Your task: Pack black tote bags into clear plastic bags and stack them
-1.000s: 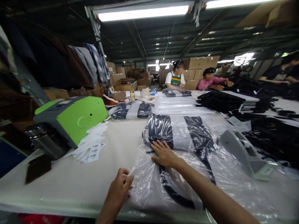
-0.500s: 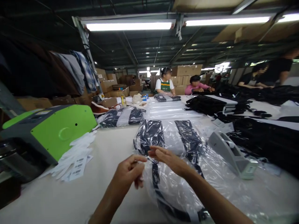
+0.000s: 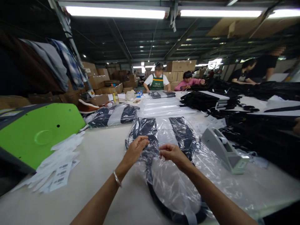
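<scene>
A folded dark fabric piece (image 3: 145,128) with a pale band down its middle lies inside a clear plastic bag (image 3: 173,184) in front of me. A dark curved strip (image 3: 153,195) shows through the film toward me. Over the left side of the folded piece, my left hand (image 3: 136,149) is open, its fingers stretched forward and slightly bent. My right hand (image 3: 173,154) hovers beside it above the bag's middle, fingers half bent and the thumb apart. I see nothing held in either hand; whether the right fingertips touch the film is unclear.
A green and grey machine (image 3: 44,134) stands left, beside white printed labels (image 3: 59,175). A grey tape dispenser (image 3: 225,150) is at right, near black fabric piles (image 3: 260,128). Another bagged piece (image 3: 114,115) lies beyond. Co-workers (image 3: 157,79) work across the table.
My left hand has moved forward onto the bagged piece and its fingers have straightened. The right hand's fingers have bent more. The view has shifted slightly right and down.
</scene>
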`<state>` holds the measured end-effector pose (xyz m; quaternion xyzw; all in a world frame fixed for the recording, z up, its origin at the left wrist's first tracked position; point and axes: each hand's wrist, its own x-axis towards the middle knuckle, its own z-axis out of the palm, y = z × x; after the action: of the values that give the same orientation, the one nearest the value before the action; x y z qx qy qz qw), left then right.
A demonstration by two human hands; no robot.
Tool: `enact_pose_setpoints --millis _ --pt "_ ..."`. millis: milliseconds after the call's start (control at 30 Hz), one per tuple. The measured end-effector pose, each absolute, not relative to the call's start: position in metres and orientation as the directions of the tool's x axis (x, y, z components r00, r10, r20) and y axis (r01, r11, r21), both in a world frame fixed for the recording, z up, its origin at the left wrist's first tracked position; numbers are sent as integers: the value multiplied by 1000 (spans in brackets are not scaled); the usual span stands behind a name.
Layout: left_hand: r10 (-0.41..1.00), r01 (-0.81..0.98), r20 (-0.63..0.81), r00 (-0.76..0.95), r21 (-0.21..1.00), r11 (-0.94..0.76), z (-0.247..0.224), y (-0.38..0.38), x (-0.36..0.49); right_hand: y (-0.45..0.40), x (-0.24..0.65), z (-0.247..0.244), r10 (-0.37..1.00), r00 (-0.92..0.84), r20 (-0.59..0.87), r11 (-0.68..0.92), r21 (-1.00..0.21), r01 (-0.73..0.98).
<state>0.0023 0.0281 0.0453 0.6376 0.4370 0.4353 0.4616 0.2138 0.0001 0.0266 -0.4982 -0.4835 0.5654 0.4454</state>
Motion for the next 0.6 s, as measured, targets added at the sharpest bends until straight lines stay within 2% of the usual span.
enact_pose_setpoints --millis 67,167,233,267,300,367,433,500,600 --pt "940 265 194 281 926 -270 63 31 -19 -16 205 40 983 -175 -51 -53 -999 -6" --pt "833 285 43 552 929 -237 89 33 -30 -51 172 64 920 -354 169 235 -960 153" --pt "625 359 -204 754 924 -131 95 30 -25 -74 143 73 796 -505 335 517 -810 277" --pt "508 445 -345 789 891 -86 92 27 -20 -83 130 73 718 -565 407 642 -700 312" --pt "415 538 -468 780 840 -65 86 25 -16 -90 119 71 643 -616 456 736 -591 330" --pt "357 672 -610 708 737 -73 67 23 -14 -97 107 65 541 -669 509 828 -459 321" --pt "393 711 -630 670 696 -95 49 30 -23 -95 110 60 544 -672 502 821 -486 300" --pt "444 707 -608 658 701 -89 41 47 -41 -85 124 60 653 -605 455 718 -626 304" --pt "585 702 -533 612 706 -91 46 79 -76 -55 153 58 900 -350 262 353 -907 228"
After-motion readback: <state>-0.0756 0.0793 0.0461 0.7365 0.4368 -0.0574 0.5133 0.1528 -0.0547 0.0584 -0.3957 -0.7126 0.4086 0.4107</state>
